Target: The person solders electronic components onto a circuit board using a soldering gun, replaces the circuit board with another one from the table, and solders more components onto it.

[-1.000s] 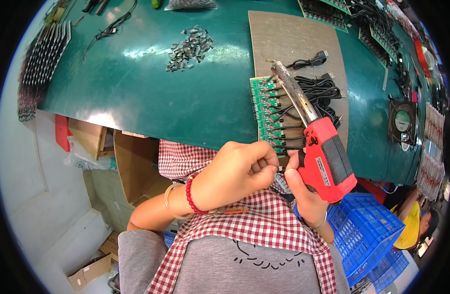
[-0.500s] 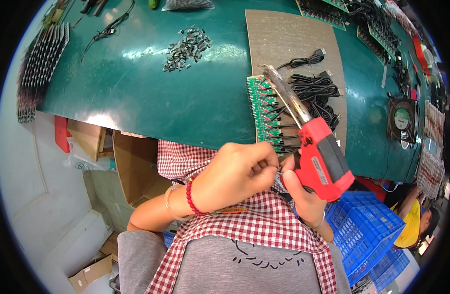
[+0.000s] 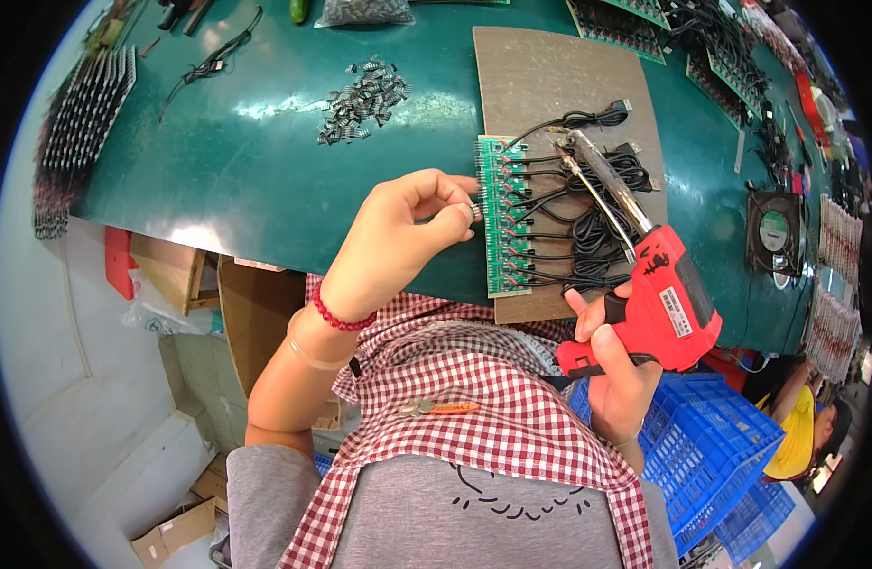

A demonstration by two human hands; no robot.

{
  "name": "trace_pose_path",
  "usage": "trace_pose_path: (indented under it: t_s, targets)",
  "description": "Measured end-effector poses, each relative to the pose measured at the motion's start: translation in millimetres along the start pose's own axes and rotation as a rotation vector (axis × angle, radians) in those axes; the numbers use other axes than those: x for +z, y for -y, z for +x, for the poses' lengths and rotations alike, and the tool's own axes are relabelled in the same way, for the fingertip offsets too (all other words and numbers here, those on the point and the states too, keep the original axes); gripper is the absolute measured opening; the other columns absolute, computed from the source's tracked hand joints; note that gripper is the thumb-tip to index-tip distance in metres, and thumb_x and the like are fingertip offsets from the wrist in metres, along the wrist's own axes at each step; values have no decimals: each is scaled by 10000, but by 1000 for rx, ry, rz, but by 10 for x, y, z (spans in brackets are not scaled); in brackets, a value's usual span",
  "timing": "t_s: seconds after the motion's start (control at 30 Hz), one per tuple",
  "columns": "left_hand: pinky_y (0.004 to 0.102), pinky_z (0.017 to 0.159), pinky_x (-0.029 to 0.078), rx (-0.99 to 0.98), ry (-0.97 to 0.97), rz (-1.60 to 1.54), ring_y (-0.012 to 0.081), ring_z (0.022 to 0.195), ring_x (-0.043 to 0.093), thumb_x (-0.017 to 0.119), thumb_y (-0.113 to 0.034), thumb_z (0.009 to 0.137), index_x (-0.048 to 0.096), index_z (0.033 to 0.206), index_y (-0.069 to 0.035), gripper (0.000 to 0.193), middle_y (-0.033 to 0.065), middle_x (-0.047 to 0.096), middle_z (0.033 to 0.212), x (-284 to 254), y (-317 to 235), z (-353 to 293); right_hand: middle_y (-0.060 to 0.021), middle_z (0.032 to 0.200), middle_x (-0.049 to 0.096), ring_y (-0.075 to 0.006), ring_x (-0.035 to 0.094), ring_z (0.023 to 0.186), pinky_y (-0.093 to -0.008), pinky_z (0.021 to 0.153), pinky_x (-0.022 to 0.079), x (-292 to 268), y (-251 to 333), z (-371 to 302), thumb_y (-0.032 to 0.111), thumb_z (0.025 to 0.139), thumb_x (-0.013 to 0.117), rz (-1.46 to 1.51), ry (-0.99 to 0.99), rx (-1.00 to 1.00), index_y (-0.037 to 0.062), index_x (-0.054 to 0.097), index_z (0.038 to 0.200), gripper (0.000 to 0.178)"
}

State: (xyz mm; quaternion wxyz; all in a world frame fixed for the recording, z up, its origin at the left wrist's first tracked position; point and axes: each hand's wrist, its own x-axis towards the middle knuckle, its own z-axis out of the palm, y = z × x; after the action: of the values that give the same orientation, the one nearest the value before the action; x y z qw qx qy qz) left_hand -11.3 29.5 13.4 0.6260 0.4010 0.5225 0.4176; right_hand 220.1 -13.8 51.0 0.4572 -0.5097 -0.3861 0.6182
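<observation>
My left hand [image 3: 403, 232] is closed in a pinch on a small silver connector [image 3: 476, 211], partly hidden by the fingertips. It is right beside the left edge of a green circuit board strip [image 3: 495, 213], where a row of pins sticks out; whether it touches them I cannot tell. Black cables [image 3: 602, 232] run from the strip's right side. My right hand [image 3: 621, 375] grips a red soldering gun [image 3: 666, 303] by its handle. Its long metal tip slants up and left above the cables, apart from the strip.
The strip lies on a brown board [image 3: 550, 81] over the green table [image 3: 256, 171]. A pile of small connectors [image 3: 365, 100] sits beyond my left hand. Blue crates [image 3: 706, 446] stand at lower right, near another person in yellow [image 3: 792, 436]. A black fan [image 3: 778, 230] is at far right.
My left hand has moved up and left, away from my right hand, to the strip's pin edge. The soldering gun has shifted right and slightly down, still in my right hand.
</observation>
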Motion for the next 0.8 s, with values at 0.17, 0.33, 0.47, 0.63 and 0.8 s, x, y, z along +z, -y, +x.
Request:
trace_pose_path:
  t_s: [0.17,0.33,0.47,0.63,0.8]
  targets:
    - [211,622,475,-141,45,39,88,705,577,560,-89,849,561,812,6,102,74,601,846,-71,107,57,-78,764,515,-155,512,716,-437,851,474,-111,-58,8,52,820,535,-20,-21,-41,3,412,1137,343]
    - [181,494,418,-256,101,51,54,560,527,565,-103,845,563,814,4,112,34,592,694,-40,119,123,-69,717,488,-126,479,620,-295,599,472,-258,-49,-100,115,856,512,-106,-45,-52,-4,425,1140,320]
    - [171,461,396,-277,147,87,45,532,517,561,-106,847,558,810,1,114,36,590,685,-65,130,194,-49,614,457,-115,427,471,-277,491,427,-412,-143,-225,218,887,518,-100,17,-4,-7,422,1143,353]
    - [167,454,391,-316,208,-42,42,520,513,561,-105,847,556,802,-8,106,33,590,681,-92,104,207,-49,582,452,-121,420,469,-282,474,399,-474,-201,-307,281,874,561,-57,62,46,4,421,1133,403]
    - [164,451,388,-336,193,-37,38,518,514,563,-103,848,556,803,-10,104,32,589,679,-104,78,181,-56,590,460,-125,419,477,-286,475,401,-487,-197,-328,264,866,570,-95,94,50,1,417,1133,405]
